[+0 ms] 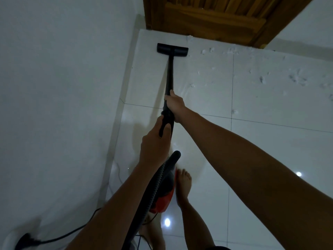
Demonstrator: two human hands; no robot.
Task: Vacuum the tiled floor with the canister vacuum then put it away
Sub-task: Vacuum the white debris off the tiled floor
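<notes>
1. Two hands are on the vacuum's wand [170,74]: my right hand [173,107] is wrapped round the tube higher up, and my left hand [155,141] grips the black handle [164,123] just below it, fingers and thumb curled round it.
2. At the far end, the floor head [172,49] sits flat on the tiled floor [270,159], in the corner near the wall [54,87] and just short of the wooden door [212,18].
3. The hose [153,188] runs back from the handle to the red and black canister [164,195], which stands on the tiles beside my bare foot [183,184].
4. A power cord [72,233] trails along the wall to a plug [27,240] at the lower left, so I judge the machine is connected and in use.
5. White crumbs and fluff [297,78] are scattered over the tiles to the right of the head, along the door's threshold and further out.
6. I judge the vacuuming is under way but far from finished: the strip by the wall looks clean, while the patch to the right is not yet covered.
7. Left to do, as I read it: sweep rightward through the debris, then unplug, gather the cord and hose, and put the canister away.
</notes>
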